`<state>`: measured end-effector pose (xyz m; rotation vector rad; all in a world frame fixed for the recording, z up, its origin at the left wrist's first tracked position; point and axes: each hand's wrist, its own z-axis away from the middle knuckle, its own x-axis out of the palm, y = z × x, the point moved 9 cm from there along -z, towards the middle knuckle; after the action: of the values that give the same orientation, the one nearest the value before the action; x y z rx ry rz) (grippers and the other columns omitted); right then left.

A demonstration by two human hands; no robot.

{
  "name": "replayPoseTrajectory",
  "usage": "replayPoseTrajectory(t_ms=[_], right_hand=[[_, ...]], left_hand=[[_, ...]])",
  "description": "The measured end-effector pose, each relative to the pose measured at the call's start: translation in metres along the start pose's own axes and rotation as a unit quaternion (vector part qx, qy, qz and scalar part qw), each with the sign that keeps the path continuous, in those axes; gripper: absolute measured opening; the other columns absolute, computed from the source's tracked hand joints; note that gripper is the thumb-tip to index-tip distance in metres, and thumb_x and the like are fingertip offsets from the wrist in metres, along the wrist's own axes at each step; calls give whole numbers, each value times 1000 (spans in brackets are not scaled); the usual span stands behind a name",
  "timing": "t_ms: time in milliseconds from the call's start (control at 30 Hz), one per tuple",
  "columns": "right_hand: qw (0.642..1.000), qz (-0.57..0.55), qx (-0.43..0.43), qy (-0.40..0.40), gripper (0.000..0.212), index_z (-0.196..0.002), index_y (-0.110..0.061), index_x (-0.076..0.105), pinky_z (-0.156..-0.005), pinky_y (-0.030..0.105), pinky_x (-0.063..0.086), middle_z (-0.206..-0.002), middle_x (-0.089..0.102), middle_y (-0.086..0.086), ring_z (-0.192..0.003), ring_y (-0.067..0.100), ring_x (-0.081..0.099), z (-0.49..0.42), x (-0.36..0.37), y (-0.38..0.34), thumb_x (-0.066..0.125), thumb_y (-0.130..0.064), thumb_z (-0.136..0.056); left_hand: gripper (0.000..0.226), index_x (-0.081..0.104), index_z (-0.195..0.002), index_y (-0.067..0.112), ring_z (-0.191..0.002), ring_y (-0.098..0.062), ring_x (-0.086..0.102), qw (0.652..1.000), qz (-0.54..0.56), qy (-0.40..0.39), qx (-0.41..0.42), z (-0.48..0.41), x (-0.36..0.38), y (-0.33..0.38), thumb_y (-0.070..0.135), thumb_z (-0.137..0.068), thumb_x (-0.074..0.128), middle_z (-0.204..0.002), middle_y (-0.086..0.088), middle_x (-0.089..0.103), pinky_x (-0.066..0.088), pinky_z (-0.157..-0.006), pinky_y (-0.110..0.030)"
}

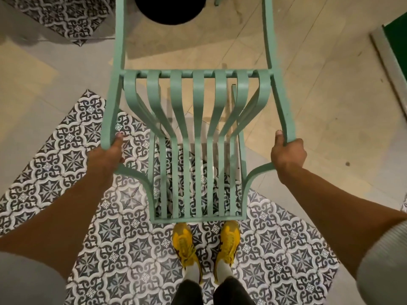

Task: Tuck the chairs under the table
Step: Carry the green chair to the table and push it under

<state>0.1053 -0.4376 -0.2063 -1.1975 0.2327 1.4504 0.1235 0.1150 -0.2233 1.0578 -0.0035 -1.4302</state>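
Note:
A mint-green slatted metal chair fills the middle of the head view, seen from above, its back rail closest to me. My left hand is closed around its left armrest. My right hand is closed around the right armrest. The chair's front legs reach toward the top of the frame. A round black table base sits on the floor just beyond the chair, between those legs. The tabletop itself is out of view.
My yellow shoes stand right behind the chair on patterned black-and-white tiles. Plain beige floor spreads to the right and ahead. A green panel with a pale frame stands at the far right edge.

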Motion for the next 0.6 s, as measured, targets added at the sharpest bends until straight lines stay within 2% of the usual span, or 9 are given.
replayPoseTrajectory(t_ms=[167,233,367,500,600], right_hand=[[999,39,-22,-16,71,-128,-7,54,-91,57,63,-114,66,18,-99,39,70,23,-28,-20,41,-73,-103],[998,54,-29,-19,70,-129,-7,54,-89,56,64,-114,66,19,-97,38,70,32,-38,-26,40,-71,-104],[995,89,-25,-28,68,-134,-6,53,-92,56,63,-118,65,20,-101,40,70,48,-54,-34,40,-67,-107],[993,114,-18,-31,67,-132,-3,54,-92,53,63,-119,65,21,-102,40,70,60,-69,-37,40,-64,-108],[992,124,-11,-36,66,-132,-2,55,-93,52,63,-118,64,20,-102,40,70,66,-79,-37,41,-63,-108]], left_hand=[[91,65,-85,14,-75,-22,65,999,-29,-19,-18,27,-29,20,102,-67,54,-84,-7,68,51,-62,-34],[96,64,-82,15,-76,-24,64,999,-16,-19,-36,38,-39,29,108,-60,49,-82,-6,67,50,-65,-35],[83,56,-71,21,-67,-22,54,996,54,-73,-25,58,-50,44,103,-73,44,-67,-1,56,47,-82,-42],[71,53,-74,23,-59,-17,47,993,61,-102,-21,79,-65,46,93,-82,49,-67,2,51,47,-69,-36],[71,51,-70,24,-57,-19,47,990,76,-113,-28,90,-74,46,94,-79,53,-64,2,50,47,-72,-38]])
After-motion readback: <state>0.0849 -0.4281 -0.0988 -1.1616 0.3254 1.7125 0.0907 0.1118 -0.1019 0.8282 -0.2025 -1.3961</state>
